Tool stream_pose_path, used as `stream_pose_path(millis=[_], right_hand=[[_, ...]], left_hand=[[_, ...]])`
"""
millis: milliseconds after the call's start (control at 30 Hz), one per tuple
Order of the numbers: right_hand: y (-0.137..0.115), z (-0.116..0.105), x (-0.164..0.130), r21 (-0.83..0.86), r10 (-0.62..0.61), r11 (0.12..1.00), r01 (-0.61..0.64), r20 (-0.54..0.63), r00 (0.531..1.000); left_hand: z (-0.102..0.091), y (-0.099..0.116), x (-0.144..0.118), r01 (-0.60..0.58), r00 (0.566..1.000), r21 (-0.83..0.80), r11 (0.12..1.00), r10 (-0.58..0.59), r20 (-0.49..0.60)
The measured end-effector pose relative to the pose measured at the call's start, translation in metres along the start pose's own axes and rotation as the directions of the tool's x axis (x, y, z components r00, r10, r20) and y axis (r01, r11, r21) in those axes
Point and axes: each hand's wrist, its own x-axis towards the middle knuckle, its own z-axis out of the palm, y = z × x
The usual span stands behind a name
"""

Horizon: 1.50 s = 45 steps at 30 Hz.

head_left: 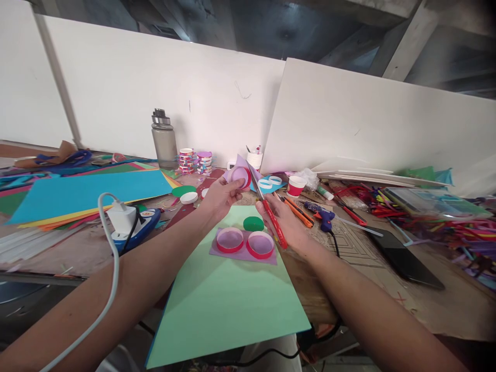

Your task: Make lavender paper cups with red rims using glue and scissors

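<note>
While L hand [221, 199] pinches purple ppr [237, 176] | R hand [291, 223] grip: round red scissors [273, 221] | axis diag, tips fwd-L

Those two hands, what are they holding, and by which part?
The left hand pinches the raised purple paper near its lower edge; the right hand holds the scissors by the red handles.

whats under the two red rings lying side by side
The red rings sit on a purple paper piece, itself lying on the light green sheet. The sheet's surface beneath the purple piece is covered.
</note>
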Motion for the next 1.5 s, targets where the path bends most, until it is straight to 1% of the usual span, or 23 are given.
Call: stream_pose_path(millis=[200, 367, 567, 867, 1067, 1267, 1367, 1500], right_hand=[[0.005, -0.001, 0.002, -0.015, -0.018, 1.000, 0.018, -0.004, 1.000], [0.008, 0.000, 0.003, -0.025, -0.015, 1.000, 0.015, -0.005, 1.000], [0.006, 0.000, 0.002, -0.011, -0.021, 1.000, 0.021, -0.017, 1.000], [0.006, 0.000, 0.002, -0.003, -0.010, 1.000, 0.010, -0.015, 1.000], [0.005, 0.000, 0.001, -0.003, -0.017, 1.000, 0.017, -0.022, 1.000], [0.004, 0.000, 0.001, -0.021, -0.024, 1.000, 0.023, -0.018, 1.000], [0.005, 0.000, 0.001, -0.027, -0.017, 0.999, 0.016, -0.025, 1.000], [0.006, 0.001, 0.002, -0.006, -0.006, 1.000, 0.006, -0.036, 0.999]], left_hand=[[-0.001, -0.003, -0.001, -0.030, 0.997, 0.064, 0.997, 0.026, 0.076], [0.000, -0.002, -0.002, -0.041, 0.997, 0.068, 0.997, 0.037, 0.061], [0.000, -0.002, -0.002, -0.050, 0.996, 0.076, 0.996, 0.044, 0.078], [-0.003, -0.001, 0.003, -0.064, 0.997, 0.079, 0.995, 0.061, 0.037], [-0.003, 0.002, 0.001, -0.068, 0.996, 0.095, 0.993, 0.062, 0.067], [-0.001, 0.006, 0.001, -0.055, 0.997, 0.119, 0.991, 0.049, 0.053], [-0.002, 0.007, 0.001, -0.050, 0.997, 0.121, 0.991, 0.043, 0.064], [-0.003, 0.008, 0.002, -0.055, 0.997, 0.114, 0.992, 0.049, 0.054]])
